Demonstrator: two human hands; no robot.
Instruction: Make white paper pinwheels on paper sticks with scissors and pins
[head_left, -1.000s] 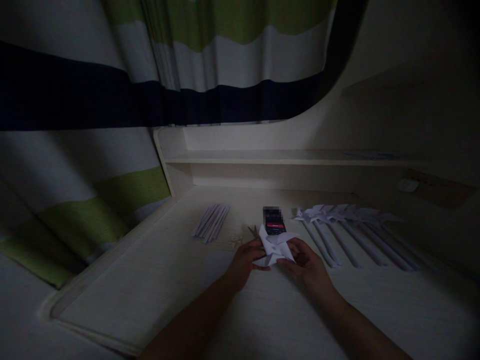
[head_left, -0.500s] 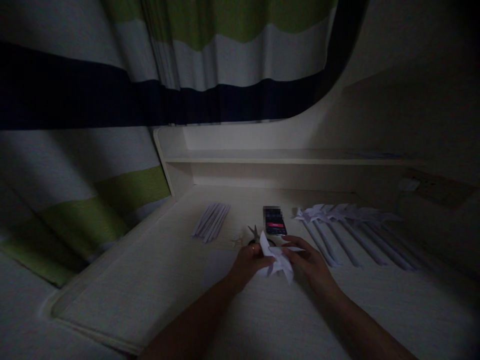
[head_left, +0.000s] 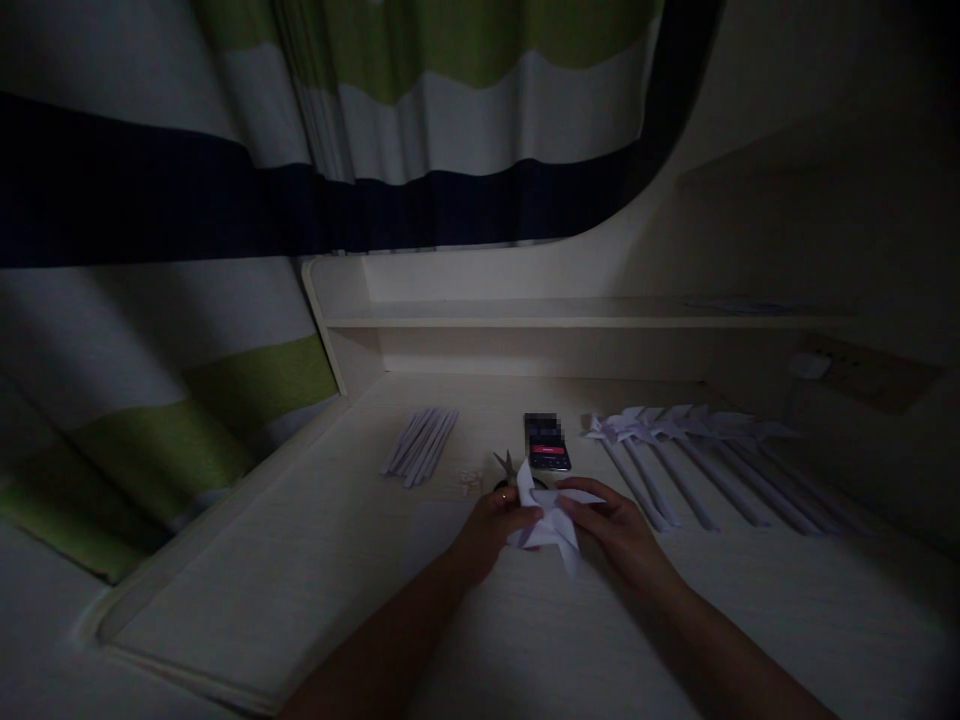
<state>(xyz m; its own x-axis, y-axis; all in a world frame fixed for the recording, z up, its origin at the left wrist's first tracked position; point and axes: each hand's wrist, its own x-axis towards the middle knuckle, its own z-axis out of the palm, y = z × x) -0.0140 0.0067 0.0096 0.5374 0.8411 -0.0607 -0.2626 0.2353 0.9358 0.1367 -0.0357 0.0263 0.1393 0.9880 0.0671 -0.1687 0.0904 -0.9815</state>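
Observation:
A folded white paper pinwheel is held above the desk between both hands. My left hand pinches its left side, thumb on top, with a ring on one finger. At its right side, my right hand grips a blade between thumb and fingers. Just behind the left hand lie scissors, blades apart and handles partly hidden. A sheet of white paper lies flat by the left wrist. Some small white pieces, too small to name, sit near the scissors.
A bundle of white paper sticks lies at the left. A phone with a lit screen is behind the hands. Several pinwheels on paper sticks lie in a row at the right. A shelf runs along the back, below a striped curtain.
The pinwheel has turned slightly between my fingers, and its lower blade has shifted a little. My right fingers have closed in nearer to its centre. The view has moved slightly.

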